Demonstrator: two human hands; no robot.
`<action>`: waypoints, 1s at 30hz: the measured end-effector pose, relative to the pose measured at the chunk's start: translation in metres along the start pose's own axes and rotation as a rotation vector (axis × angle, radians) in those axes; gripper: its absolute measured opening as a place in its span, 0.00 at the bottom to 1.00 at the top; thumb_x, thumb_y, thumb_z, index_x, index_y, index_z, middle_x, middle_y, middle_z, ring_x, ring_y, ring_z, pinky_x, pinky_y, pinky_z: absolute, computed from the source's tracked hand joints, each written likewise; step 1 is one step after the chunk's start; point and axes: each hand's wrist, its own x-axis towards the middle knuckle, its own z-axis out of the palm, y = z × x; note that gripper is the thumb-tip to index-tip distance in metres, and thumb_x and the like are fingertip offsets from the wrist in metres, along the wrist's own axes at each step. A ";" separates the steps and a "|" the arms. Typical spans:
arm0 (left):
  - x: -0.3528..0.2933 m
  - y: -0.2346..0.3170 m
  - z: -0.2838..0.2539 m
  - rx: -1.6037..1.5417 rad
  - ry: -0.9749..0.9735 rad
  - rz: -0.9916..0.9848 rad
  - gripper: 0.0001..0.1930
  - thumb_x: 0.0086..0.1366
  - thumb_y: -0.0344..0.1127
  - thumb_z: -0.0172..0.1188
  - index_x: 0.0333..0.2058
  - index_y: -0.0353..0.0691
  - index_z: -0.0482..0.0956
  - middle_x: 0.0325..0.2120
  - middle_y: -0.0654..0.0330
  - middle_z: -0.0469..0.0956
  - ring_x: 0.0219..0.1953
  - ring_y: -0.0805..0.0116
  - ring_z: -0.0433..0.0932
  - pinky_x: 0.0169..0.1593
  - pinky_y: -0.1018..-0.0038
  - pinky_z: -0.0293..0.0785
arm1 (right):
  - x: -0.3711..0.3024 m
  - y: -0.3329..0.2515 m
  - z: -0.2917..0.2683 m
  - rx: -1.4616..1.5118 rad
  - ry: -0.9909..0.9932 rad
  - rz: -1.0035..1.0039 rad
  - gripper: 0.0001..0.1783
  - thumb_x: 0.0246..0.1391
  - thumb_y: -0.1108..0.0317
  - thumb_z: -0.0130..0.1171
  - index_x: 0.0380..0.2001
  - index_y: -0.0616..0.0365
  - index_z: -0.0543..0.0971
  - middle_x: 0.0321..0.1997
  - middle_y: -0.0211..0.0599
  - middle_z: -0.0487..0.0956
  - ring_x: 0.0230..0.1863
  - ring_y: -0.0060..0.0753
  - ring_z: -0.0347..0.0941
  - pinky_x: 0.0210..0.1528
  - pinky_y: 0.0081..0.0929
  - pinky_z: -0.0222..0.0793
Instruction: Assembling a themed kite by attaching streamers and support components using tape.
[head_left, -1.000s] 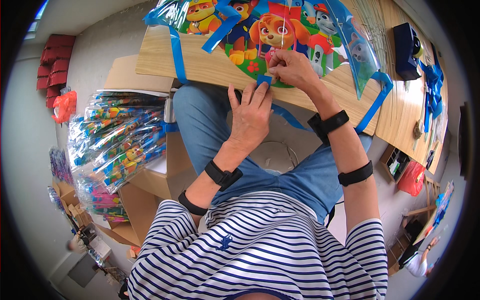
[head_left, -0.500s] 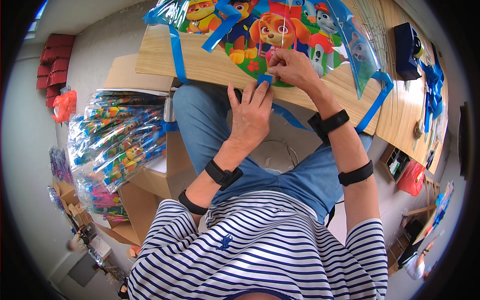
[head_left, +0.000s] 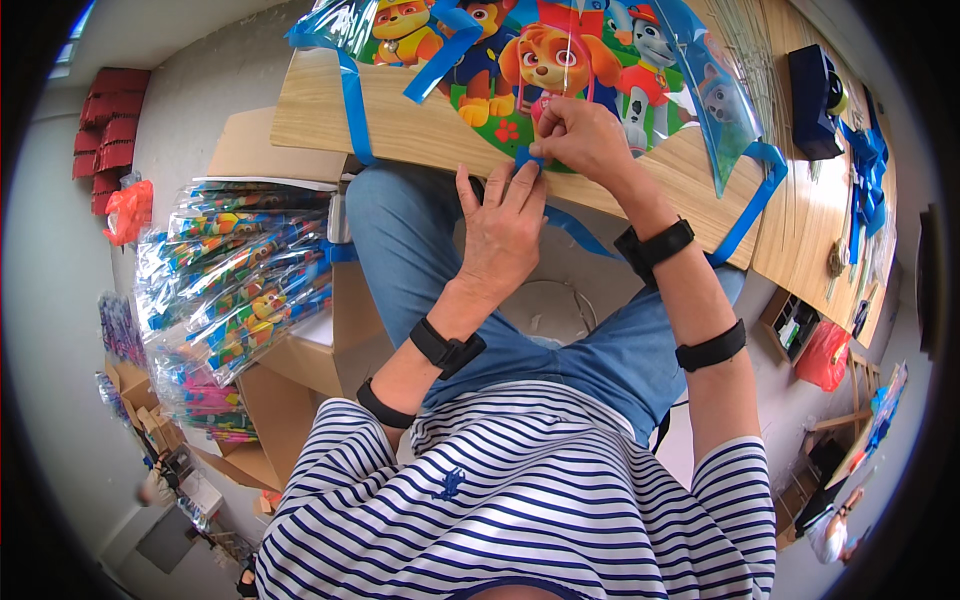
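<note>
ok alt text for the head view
A person's left hand and right hand are at a blue strip near the edge of a table, beside a sheet printed with cartoon dogs. Shiny plastic packs lie at left.

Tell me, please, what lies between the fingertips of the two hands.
In the head view, a bit of blue ribbon shows there, between the left hand and the right hand.

Over on the left, dark red boxes (head_left: 105,140) are stacked up, an orange bag (head_left: 128,213) near them — and closer in, shiny wrapped packets (head_left: 245,270) lie heaped by an open cardboard box (head_left: 255,412). Across on the right, a dark blue case (head_left: 808,105) stands on the tabletop (head_left: 797,232), a red bag (head_left: 824,357) shows beyond — and there's a co-worker (head_left: 828,532), small and blurred, at the far edge.
</note>
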 end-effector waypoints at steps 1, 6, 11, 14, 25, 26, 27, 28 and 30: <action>0.000 0.000 0.000 -0.002 -0.001 0.001 0.26 0.50 0.30 0.68 0.50 0.37 0.76 0.54 0.59 0.71 0.59 0.57 0.67 0.64 0.37 0.47 | -0.001 -0.001 0.002 -0.068 0.046 -0.019 0.12 0.37 0.66 0.72 0.24 0.57 0.79 0.22 0.31 0.79 0.25 0.29 0.77 0.28 0.28 0.69; -0.001 0.001 0.000 -0.011 0.010 0.004 0.26 0.50 0.30 0.68 0.50 0.36 0.76 0.55 0.59 0.71 0.59 0.57 0.67 0.64 0.38 0.46 | -0.001 -0.002 0.005 -0.099 0.075 -0.042 0.13 0.35 0.65 0.72 0.23 0.56 0.78 0.22 0.33 0.79 0.27 0.34 0.77 0.30 0.31 0.70; -0.007 0.001 0.001 -0.011 0.012 0.007 0.27 0.49 0.30 0.68 0.51 0.35 0.76 0.55 0.60 0.70 0.60 0.58 0.66 0.65 0.39 0.46 | -0.002 -0.003 0.007 -0.103 0.083 -0.042 0.13 0.34 0.65 0.72 0.23 0.56 0.78 0.22 0.33 0.79 0.27 0.35 0.77 0.30 0.32 0.70; -0.008 0.003 0.000 -0.024 0.009 -0.001 0.28 0.49 0.30 0.69 0.51 0.35 0.75 0.55 0.60 0.70 0.60 0.58 0.66 0.65 0.39 0.46 | -0.003 -0.003 0.009 -0.097 0.093 -0.049 0.13 0.34 0.65 0.72 0.22 0.56 0.78 0.22 0.33 0.79 0.27 0.36 0.77 0.30 0.32 0.71; 0.009 0.013 -0.001 0.044 -0.041 0.000 0.28 0.47 0.33 0.70 0.49 0.37 0.75 0.53 0.60 0.71 0.58 0.59 0.68 0.63 0.41 0.50 | 0.002 0.016 -0.008 0.321 0.047 -0.005 0.08 0.39 0.70 0.69 0.25 0.57 0.81 0.23 0.37 0.81 0.27 0.35 0.79 0.31 0.30 0.72; 0.010 0.015 -0.002 0.050 -0.053 0.002 0.28 0.47 0.33 0.70 0.49 0.38 0.75 0.53 0.60 0.71 0.57 0.59 0.68 0.63 0.42 0.51 | 0.000 0.024 -0.016 0.304 0.076 0.000 0.08 0.39 0.70 0.69 0.25 0.57 0.81 0.23 0.37 0.81 0.27 0.35 0.79 0.31 0.30 0.72; 0.012 0.017 -0.004 0.045 -0.057 0.014 0.27 0.47 0.33 0.70 0.49 0.38 0.75 0.53 0.60 0.72 0.57 0.59 0.68 0.63 0.43 0.51 | -0.005 0.028 -0.031 0.459 0.131 0.062 0.07 0.42 0.71 0.68 0.26 0.60 0.81 0.23 0.35 0.80 0.26 0.31 0.78 0.29 0.27 0.71; 0.011 0.015 -0.008 0.054 -0.075 0.005 0.27 0.47 0.33 0.70 0.49 0.38 0.76 0.53 0.59 0.72 0.58 0.58 0.68 0.63 0.44 0.51 | -0.008 0.032 -0.045 0.616 0.190 0.109 0.06 0.45 0.72 0.66 0.28 0.62 0.81 0.22 0.34 0.80 0.24 0.26 0.77 0.28 0.24 0.71; 0.005 0.008 -0.006 0.124 -0.080 0.000 0.25 0.49 0.35 0.69 0.48 0.39 0.77 0.55 0.59 0.72 0.59 0.58 0.67 0.63 0.44 0.50 | -0.022 0.054 -0.079 0.569 0.349 0.109 0.06 0.50 0.73 0.64 0.29 0.64 0.80 0.23 0.33 0.79 0.23 0.23 0.76 0.26 0.21 0.70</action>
